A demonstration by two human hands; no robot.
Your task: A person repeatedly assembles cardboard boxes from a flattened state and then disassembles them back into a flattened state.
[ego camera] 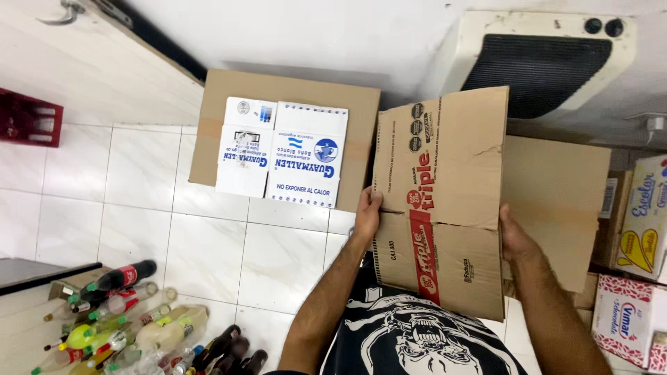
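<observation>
I hold a brown cardboard box (445, 208) with red print in front of my chest, one flap raised toward the wall. My left hand (367, 215) grips its left edge. My right hand (514, 236) grips its right edge. Behind it, further right, lies another plain brown box (563, 201). To the left a sealed brown box (222, 132) sits on the floor with two white cartons with blue print (281, 153) lying on top of it.
Several plastic and glass bottles (132, 326) lie clustered on the white tiled floor at lower left. A red crate (28, 118) sits at far left. Printed cartons (636, 278) stack at the right. A white appliance with a dark grille (542, 62) stands at the wall.
</observation>
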